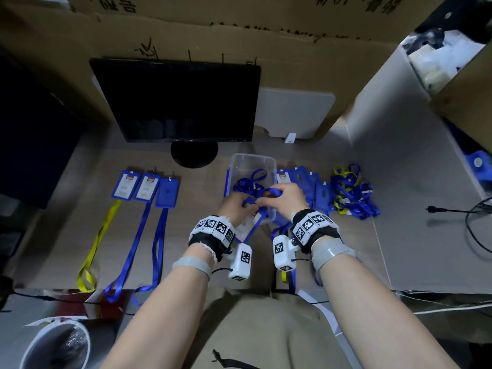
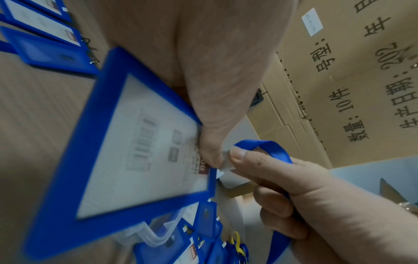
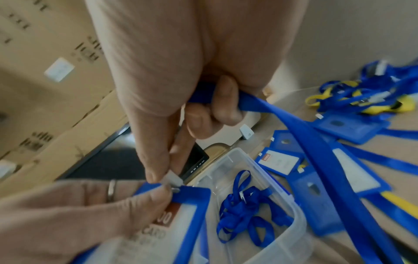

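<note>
A blue badge holder [image 2: 135,160] with a white card inside hangs over the near end of a clear plastic box [image 1: 253,161]. My left hand [image 2: 209,155] pinches the holder's top edge, thumb on the front. My right hand [image 3: 162,176] pinches the white clip [image 3: 174,180] of a blue lanyard [image 3: 328,169] at the slot in the holder's top. Its other fingers curl round the strap, which trails down to the right. In the head view both hands [image 1: 237,206] [image 1: 285,198] meet above the box. Whether the clip is latched is hidden.
More blue lanyards [image 3: 244,210] lie in the box. Three badges with lanyards [image 1: 145,186] are laid out at the left. Loose blue holders [image 1: 314,187] and a lanyard tangle [image 1: 351,193] lie right. A monitor [image 1: 175,102] stands behind, with cardboard walls around. A black cable [image 1: 452,210] lies far right.
</note>
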`<state>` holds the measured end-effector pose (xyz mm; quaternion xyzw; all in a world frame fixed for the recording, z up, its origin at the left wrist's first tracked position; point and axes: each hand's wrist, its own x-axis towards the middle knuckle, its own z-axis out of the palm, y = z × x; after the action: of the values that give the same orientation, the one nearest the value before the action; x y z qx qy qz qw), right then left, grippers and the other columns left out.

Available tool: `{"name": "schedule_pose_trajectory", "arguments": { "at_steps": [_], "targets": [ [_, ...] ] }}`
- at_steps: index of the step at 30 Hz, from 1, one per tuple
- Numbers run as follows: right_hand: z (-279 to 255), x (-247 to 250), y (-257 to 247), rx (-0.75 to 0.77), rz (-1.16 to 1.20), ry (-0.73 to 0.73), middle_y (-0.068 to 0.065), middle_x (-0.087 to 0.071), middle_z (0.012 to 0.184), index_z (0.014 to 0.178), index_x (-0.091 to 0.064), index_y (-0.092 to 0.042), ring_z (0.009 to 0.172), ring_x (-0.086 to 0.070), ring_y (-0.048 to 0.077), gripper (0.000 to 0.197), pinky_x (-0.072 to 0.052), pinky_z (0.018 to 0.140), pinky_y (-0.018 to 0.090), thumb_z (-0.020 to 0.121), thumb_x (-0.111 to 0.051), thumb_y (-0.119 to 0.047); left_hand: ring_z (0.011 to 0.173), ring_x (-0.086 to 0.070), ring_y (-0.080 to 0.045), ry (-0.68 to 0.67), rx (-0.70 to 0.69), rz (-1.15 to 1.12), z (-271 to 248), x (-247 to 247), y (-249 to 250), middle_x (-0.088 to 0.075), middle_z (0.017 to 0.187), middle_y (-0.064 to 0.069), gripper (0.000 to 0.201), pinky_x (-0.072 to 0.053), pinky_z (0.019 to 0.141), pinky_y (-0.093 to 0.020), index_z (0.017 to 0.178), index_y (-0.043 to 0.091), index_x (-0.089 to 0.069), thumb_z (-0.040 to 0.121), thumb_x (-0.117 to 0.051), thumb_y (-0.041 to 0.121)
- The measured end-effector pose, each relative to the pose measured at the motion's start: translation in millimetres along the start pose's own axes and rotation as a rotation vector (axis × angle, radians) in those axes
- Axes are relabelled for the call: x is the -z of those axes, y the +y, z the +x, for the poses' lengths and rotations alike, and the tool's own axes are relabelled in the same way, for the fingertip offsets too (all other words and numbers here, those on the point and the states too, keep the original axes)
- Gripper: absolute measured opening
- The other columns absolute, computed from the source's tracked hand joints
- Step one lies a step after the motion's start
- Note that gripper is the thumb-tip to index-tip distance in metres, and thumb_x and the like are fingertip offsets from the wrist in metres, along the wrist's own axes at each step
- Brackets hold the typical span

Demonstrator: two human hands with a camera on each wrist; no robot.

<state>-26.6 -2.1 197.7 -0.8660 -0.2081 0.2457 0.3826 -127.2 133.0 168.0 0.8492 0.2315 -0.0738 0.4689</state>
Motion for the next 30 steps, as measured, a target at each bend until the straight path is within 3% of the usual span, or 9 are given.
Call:
{"name": "schedule_pose_trajectory", "arguments": {
  "at_steps": [3,7,12,16,18,21,26,28,30],
  "targets": [
    [4,9,9,0.019,-0.059,-0.017,-0.005,-0.066,0.063,0.065,-0.069,-0.024,0.063,-0.059,0.01,0.02,-0.042,0.052,0.022,0.069,-0.084,-0.037,0.061,-0.055,-0.016,0.062,0.032,0.031,2,-10,8,-0.055,0.057,0.007,0.019,-0.041,0.059,-0.028,0.08,0.017,-0.069,0.086,-0.065,0.035],
    [15,19,31,-0.04,-0.051,0.008,-0.006,-0.066,0.065,0.069,-0.07,-0.021,0.065,-0.06,0.011,0.017,-0.041,0.054,0.022,0.073,-0.081,-0.032,0.079,-0.069,-0.021,0.056,0.096,-0.138,7,-24,21,-0.074,0.078,-0.004,0.019,-0.053,0.077,-0.037,0.088,0.014,-0.073,0.084,-0.068,0.033],
    [29,31,49,-0.06,0.232,-0.145,-0.002,-0.069,0.068,0.077,-0.074,-0.012,0.062,-0.06,0.006,0.012,-0.046,0.058,0.016,0.074,-0.083,-0.02,0.073,-0.068,-0.027,0.019,0.228,-0.131,17,-42,35,-0.073,0.079,-0.014,0.028,-0.054,0.074,-0.042,0.083,0.008,-0.071,0.078,-0.071,0.035],
    [51,33,71,-0.14,0.151,-0.066,-0.002,-0.074,0.088,0.084,-0.074,-0.023,0.087,-0.067,0.016,0.005,-0.056,0.08,0.034,0.08,-0.073,-0.026,0.067,-0.063,-0.025,0.402,0.451,-0.182,20,-38,26,-0.067,0.072,-0.007,0.028,-0.047,0.063,-0.031,0.087,0.009,-0.072,0.084,-0.068,0.036],
    [57,37,83,-0.273,-0.002,-0.026,-0.001,-0.074,0.088,0.087,-0.075,-0.024,0.087,-0.068,0.022,0.01,-0.057,0.077,0.035,0.081,-0.068,-0.028,0.07,-0.061,-0.029,0.612,0.559,-0.166,18,-28,17,-0.063,0.07,-0.006,0.024,-0.042,0.063,-0.028,0.083,0.012,-0.071,0.086,-0.065,0.035],
    [59,41,97,-0.395,-0.078,-0.08,0.005,-0.073,0.086,0.087,-0.076,-0.018,0.083,-0.068,0.026,0.009,-0.056,0.075,0.035,0.083,-0.069,-0.022,0.067,-0.056,-0.029,0.723,0.633,-0.205,23,-18,6,-0.057,0.063,-0.006,0.03,-0.038,0.062,-0.028,0.063,0.013,-0.058,0.086,-0.063,0.032],
    [76,22,77,-0.379,0.537,-0.026,0.01,-0.07,0.072,0.103,-0.066,0.001,0.053,-0.065,0.011,0.017,-0.051,0.055,0.025,0.092,-0.065,-0.012,0.064,-0.057,-0.026,0.588,0.597,-0.276,49,-13,-5,-0.06,0.063,-0.005,0.024,-0.044,0.056,-0.027,0.065,0.016,-0.058,0.083,-0.064,0.03],
    [87,19,49,-0.343,0.694,-0.042,0.004,-0.069,0.068,0.1,-0.062,-0.005,0.054,-0.063,0.011,0.008,-0.048,0.058,0.026,0.095,-0.059,-0.012,0.07,-0.062,-0.025,0.468,0.569,-0.323,62,-11,-8,-0.066,0.073,-0.005,0.013,-0.054,0.07,-0.034,0.077,0.02,-0.067,0.081,-0.065,0.032],
    [99,13,29,-0.338,0.725,-0.076,0.0,-0.066,0.069,0.104,-0.061,-0.009,0.057,-0.062,0.01,0.01,-0.05,0.061,0.027,0.098,-0.055,-0.013,0.067,-0.062,-0.022,0.378,0.51,-0.356,73,-11,-16,-0.065,0.072,-0.009,0.022,-0.057,0.071,-0.04,0.077,0.016,-0.067,0.076,-0.065,0.038]
  ]
}}
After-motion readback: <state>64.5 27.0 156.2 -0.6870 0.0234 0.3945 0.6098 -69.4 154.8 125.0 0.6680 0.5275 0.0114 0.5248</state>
